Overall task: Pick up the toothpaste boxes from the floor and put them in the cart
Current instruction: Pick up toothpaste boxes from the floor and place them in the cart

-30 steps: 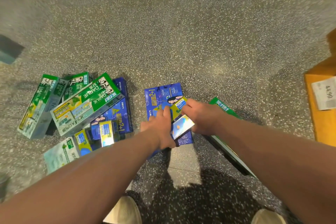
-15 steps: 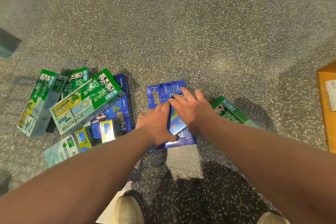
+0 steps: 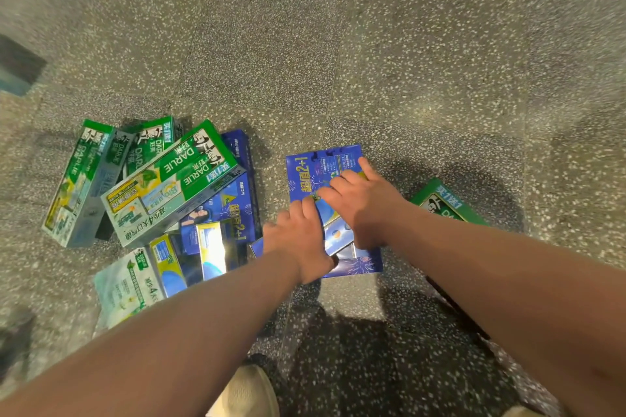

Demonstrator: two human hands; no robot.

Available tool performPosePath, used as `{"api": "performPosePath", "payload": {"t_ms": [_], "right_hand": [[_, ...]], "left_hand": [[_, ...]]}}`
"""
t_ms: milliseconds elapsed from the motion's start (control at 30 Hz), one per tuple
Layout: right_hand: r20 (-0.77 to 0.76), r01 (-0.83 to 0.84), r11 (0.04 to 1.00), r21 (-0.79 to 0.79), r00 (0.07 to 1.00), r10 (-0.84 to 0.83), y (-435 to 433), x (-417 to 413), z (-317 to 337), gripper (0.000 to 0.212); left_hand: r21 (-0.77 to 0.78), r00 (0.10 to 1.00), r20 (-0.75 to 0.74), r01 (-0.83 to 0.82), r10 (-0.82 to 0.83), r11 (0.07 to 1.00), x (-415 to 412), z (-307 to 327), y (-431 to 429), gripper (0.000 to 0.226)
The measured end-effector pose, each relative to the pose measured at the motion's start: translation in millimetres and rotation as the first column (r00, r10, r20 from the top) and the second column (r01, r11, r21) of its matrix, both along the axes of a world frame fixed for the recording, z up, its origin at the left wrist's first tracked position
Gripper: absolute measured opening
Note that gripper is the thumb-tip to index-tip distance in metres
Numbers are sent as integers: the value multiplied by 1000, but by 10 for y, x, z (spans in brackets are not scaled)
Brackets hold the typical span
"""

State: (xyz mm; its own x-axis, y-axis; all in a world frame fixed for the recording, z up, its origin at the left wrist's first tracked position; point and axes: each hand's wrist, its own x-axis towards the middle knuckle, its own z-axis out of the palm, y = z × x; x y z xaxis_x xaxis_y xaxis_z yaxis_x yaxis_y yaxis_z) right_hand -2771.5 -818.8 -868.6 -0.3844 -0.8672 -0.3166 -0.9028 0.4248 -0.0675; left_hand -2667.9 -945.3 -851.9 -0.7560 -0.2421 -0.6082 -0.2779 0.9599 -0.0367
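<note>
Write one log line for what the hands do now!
left hand: rests on blue box | right hand: rests on blue box | green boxes: on floor

DARLIE stands upside down on the top green box (image 3: 172, 179) at my ten o'clock. 2+1 marks the blue box (image 3: 305, 173) I press, and the piled blue box (image 3: 237, 210) at nine.

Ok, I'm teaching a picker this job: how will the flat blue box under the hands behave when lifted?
Probably stiff: the blue box is a flat carton with crisp edges. Its smooth printed face may slip under the left hand and right hand resting on top. Flat on the floor, it likely needs an edge pried up first.
</note>
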Motion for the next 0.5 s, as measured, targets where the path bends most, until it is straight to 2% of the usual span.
{"api": "performPosePath", "payload": {"t_ms": [67, 233, 333, 500], "right_hand": [[45, 7, 999, 45, 999, -9, -22, -22, 75, 84], [1, 31, 991, 130, 999, -32, 2, -49, 796, 70], [32, 50, 980, 191, 998, -57, -1, 23, 1627, 85], [43, 113, 975, 192, 991, -123, -50, 229, 3517, 77]], "left_hand": [[8, 1000, -4, 29, -29, 1000, -24, 27, -40, 103], [22, 987, -11, 158, -158, 987, -144, 613, -97, 100], [54, 975, -17, 222, -221, 974, -144, 1418, -147, 95], [98, 960, -35, 282, -279, 955, -58, 3247, -250, 77]]}}
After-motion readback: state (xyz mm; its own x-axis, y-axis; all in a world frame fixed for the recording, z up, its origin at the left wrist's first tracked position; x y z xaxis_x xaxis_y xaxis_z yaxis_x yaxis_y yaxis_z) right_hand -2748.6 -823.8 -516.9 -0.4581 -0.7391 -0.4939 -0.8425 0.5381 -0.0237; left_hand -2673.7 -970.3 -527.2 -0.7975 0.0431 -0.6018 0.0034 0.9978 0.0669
